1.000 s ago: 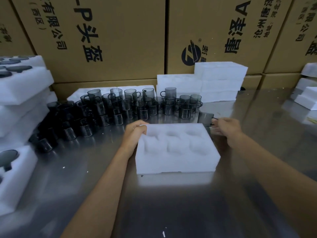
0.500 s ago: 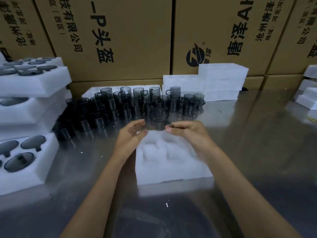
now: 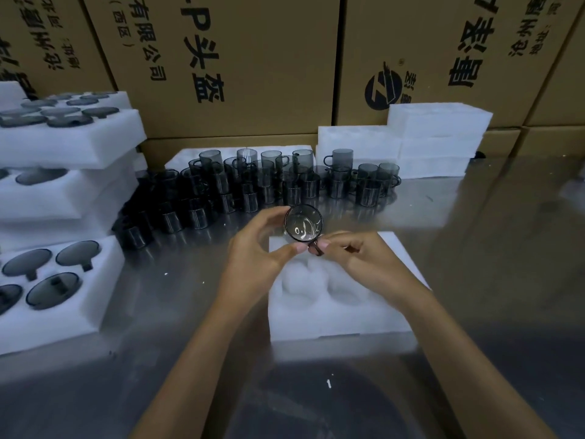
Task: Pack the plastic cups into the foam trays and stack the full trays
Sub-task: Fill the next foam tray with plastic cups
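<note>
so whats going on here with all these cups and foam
A person is packing smoky plastic cups into foam trays. Both hands hold one cup above an empty foam tray: the right hand pinches its handle and the left hand cradles its body, its mouth turned toward the camera. No cup sits in this tray yet. A crowd of loose cups waits behind on the metal table, and filled trays are stacked at the left.

Reflective steel table [image 3: 474, 248]; stacked brown cardboard cartons [image 3: 253, 58] with black printed characters behind; dim light.
</note>
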{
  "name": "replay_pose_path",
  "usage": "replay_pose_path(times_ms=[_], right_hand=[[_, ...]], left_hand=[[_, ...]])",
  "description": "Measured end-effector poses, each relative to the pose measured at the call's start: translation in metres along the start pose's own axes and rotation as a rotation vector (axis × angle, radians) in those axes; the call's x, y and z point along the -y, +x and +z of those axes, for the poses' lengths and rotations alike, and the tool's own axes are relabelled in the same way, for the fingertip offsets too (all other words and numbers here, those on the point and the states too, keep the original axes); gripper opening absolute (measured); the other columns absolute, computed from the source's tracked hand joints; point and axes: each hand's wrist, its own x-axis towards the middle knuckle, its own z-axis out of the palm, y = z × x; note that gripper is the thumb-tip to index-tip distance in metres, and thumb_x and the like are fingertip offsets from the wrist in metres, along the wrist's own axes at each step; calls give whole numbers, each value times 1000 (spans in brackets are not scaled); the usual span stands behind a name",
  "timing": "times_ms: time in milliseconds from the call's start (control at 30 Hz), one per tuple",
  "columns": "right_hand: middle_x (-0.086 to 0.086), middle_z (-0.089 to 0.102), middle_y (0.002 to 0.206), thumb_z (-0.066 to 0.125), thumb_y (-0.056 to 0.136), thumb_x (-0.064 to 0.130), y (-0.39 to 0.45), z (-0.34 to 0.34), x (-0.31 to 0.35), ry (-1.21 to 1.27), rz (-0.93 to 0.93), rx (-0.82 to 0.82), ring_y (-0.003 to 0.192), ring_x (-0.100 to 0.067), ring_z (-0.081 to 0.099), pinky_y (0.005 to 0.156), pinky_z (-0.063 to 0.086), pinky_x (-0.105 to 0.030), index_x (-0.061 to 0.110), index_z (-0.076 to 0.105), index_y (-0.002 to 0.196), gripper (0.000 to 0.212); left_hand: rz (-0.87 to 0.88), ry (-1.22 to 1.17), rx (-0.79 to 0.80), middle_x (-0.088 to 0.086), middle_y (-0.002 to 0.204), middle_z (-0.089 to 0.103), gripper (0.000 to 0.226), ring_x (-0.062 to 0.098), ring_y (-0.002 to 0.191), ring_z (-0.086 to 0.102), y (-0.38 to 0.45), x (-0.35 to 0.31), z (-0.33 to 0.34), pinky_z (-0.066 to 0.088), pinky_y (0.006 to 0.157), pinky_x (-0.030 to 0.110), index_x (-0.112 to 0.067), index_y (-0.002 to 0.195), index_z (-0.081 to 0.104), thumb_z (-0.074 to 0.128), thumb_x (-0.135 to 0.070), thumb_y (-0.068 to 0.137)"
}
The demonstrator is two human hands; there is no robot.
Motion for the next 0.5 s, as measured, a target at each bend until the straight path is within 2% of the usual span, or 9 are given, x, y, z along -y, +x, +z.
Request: replay_pose_path(times_ms=[100, 200, 300, 400, 500], right_hand=[[13, 75, 87, 70, 91, 15, 1, 1, -2, -14, -23, -39, 87, -3, 67, 84, 45, -24, 27, 68, 88, 12], [12, 77, 92, 71, 90, 13, -3, 0, -2, 59, -35, -39, 97, -5, 67, 89, 45, -25, 32, 57, 112, 33], [14, 76, 96, 68, 93, 16, -7, 0, -1, -8, -91, -11, 106, -7, 64, 94, 43, -26, 36, 54, 132, 46], [23, 72, 101, 69, 93, 25, -8, 0, -1, -123, -91, 0, 112, -9, 56, 93, 43, -19, 35, 58, 134, 43], [24, 69, 105, 69, 92, 32, -7, 2, -2, -216, -106, 17, 108, -6, 50, 88, 40, -14, 41, 61, 130, 40]], left_hand=[[58, 82, 29, -19, 115, 69, 59, 1, 113, 62, -2, -6, -3, 49, 99, 25, -28, 120, 63, 87, -9, 70], [79, 91, 62, -16, 114, 69, 57, 3, 112, 62, -4, -14, -2, 48, 100, 26, -24, 119, 62, 86, -5, 70], [58, 90, 88, -15, 115, 68, 56, 1, 111, 62, -4, -19, -7, 47, 102, 25, -23, 120, 62, 86, -7, 72], [18, 109, 159, -14, 121, 65, 67, -2, 113, 60, -1, -18, -19, 45, 101, 20, -31, 132, 57, 85, -15, 74], [-28, 137, 226, -18, 121, 65, 62, -6, 112, 59, 0, -14, -25, 43, 101, 19, -34, 131, 60, 84, -20, 75]])
